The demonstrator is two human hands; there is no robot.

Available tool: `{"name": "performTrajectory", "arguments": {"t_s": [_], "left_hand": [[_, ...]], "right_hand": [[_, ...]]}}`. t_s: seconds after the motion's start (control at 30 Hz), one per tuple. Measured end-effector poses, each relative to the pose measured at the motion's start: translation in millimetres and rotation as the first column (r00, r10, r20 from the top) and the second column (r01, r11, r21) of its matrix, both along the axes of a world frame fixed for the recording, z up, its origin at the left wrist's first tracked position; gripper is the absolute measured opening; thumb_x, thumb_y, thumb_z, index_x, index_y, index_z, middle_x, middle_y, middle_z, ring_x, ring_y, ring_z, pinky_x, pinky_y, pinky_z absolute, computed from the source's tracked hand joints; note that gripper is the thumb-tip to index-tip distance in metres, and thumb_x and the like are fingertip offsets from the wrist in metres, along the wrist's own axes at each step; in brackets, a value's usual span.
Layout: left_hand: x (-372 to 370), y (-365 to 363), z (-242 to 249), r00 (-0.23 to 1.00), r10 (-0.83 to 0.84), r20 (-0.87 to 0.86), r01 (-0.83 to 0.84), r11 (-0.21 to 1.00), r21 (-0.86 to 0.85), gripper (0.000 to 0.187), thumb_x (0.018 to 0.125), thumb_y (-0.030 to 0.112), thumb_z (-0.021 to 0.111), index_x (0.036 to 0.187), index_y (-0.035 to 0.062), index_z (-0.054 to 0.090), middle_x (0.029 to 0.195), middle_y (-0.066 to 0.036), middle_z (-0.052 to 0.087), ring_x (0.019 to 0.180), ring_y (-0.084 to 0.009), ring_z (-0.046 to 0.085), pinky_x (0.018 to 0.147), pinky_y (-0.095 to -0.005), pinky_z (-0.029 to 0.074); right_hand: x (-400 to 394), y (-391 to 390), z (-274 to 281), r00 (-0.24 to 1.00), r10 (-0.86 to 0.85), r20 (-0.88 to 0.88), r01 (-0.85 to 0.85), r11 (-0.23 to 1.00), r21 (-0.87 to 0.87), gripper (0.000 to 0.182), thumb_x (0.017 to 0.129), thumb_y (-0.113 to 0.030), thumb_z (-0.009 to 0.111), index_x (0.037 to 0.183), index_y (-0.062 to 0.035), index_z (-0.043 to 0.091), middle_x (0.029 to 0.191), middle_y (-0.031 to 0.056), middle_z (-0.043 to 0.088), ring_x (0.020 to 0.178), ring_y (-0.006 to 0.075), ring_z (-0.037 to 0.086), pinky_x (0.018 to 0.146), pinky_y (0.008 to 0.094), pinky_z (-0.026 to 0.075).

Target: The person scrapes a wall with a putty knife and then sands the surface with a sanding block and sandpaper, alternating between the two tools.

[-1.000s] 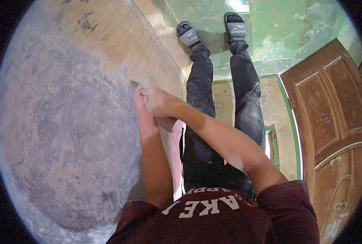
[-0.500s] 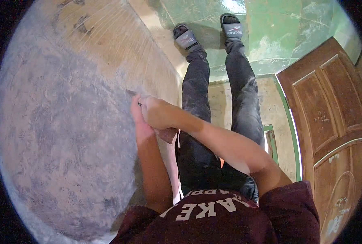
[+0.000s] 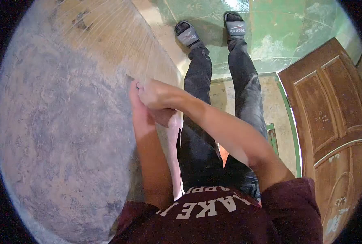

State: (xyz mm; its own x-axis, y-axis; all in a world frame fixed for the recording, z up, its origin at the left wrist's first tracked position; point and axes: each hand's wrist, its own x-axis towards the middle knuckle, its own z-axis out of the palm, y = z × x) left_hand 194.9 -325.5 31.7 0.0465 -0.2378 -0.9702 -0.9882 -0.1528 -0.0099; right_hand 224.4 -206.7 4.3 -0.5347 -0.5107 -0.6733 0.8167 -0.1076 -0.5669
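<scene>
My two hands meet at the wall [image 3: 67,134] on my left, which is coated in blotchy grey-white plaster. My right hand [image 3: 152,94] is closed, its fingers up against my left hand [image 3: 138,110], also closed. From the fingers sticks the dark, thin corner of a flat-bladed scraper [image 3: 129,77], close against the wall. Below my right hand shows a brownish flat piece [image 3: 164,117], partly hidden by the hand and wrist. The grip on the scraper is mostly covered by my fingers.
Bare tan wall with curved scratch lines [image 3: 107,36] lies beyond the plaster. My sandalled feet [image 3: 188,35] stand on green tiles [image 3: 270,24]. To the right is a brown panelled door [image 3: 323,105], with a green-edged frame [image 3: 289,110] beside it.
Both hands and the scraper have moved a short way up the view along the wall, farther from my body. My feet stay in about the same place.
</scene>
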Motion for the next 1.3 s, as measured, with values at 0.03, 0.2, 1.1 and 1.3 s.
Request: {"name": "performTrajectory", "arguments": {"t_s": [0.03, 0.2, 1.1, 1.3], "left_hand": [[3, -2, 6, 1.0, 0.004, 0.008, -0.004, 1.0, -0.009, 0.035, 0.089, 0.049, 0.057, 0.095, 0.0152, 0.065, 0.089, -0.005, 0.067, 0.086, -0.0235, 0.065, 0.079, -0.0406, 0.052], [-4, 44, 15, 0.983, -0.143, -0.117, 0.118, 0.973, -0.197, 0.033, 0.089, 0.048, 0.056, 0.094, 0.0159, 0.064, 0.09, -0.005, 0.067, 0.087, -0.0227, 0.066, 0.08, -0.0394, 0.053], [20, -26, -14, 0.999, 0.015, -0.043, -0.015, 1.0, 0.011, 0.041, 0.092, 0.046, 0.052, 0.103, 0.0083, 0.064, 0.091, -0.009, 0.067, 0.085, -0.0257, 0.066, 0.073, -0.0418, 0.054], [11, -26, -19, 0.997, 0.076, 0.002, -0.076, 0.996, -0.051, 0.036, 0.094, 0.044, 0.05, 0.093, 0.0099, 0.063, 0.086, -0.01, 0.066, 0.082, -0.0254, 0.064, 0.076, -0.0418, 0.052]], "right_hand": [[6, 0, 2, 0.978, -0.017, -0.21, 0.026, 0.999, 0.038, 0.032, 0.094, -0.019, 0.042, 0.102, 0.0037, 0.063, 0.093, 0.0319, 0.066, 0.084, 0.0415, 0.069, 0.073, 0.0461, 0.053], [4, 4, -6, 0.968, -0.1, -0.232, 0.115, 0.992, 0.053, 0.025, 0.087, -0.014, 0.048, 0.09, 0.0032, 0.065, 0.083, 0.0274, 0.067, 0.072, 0.0349, 0.069, 0.062, 0.0436, 0.052], [24, -22, -13, 0.681, 0.295, -0.67, -0.241, 0.954, 0.176, 0.022, 0.089, -0.012, 0.05, 0.097, 0.0008, 0.066, 0.081, 0.0245, 0.07, 0.072, 0.0394, 0.07, 0.064, 0.0479, 0.054], [13, -13, 0, 0.944, -0.108, -0.313, 0.14, 0.987, 0.083, 0.021, 0.084, -0.008, 0.053, 0.095, 0.0065, 0.064, 0.082, 0.026, 0.069, 0.073, 0.0368, 0.069, 0.065, 0.046, 0.054]]}}
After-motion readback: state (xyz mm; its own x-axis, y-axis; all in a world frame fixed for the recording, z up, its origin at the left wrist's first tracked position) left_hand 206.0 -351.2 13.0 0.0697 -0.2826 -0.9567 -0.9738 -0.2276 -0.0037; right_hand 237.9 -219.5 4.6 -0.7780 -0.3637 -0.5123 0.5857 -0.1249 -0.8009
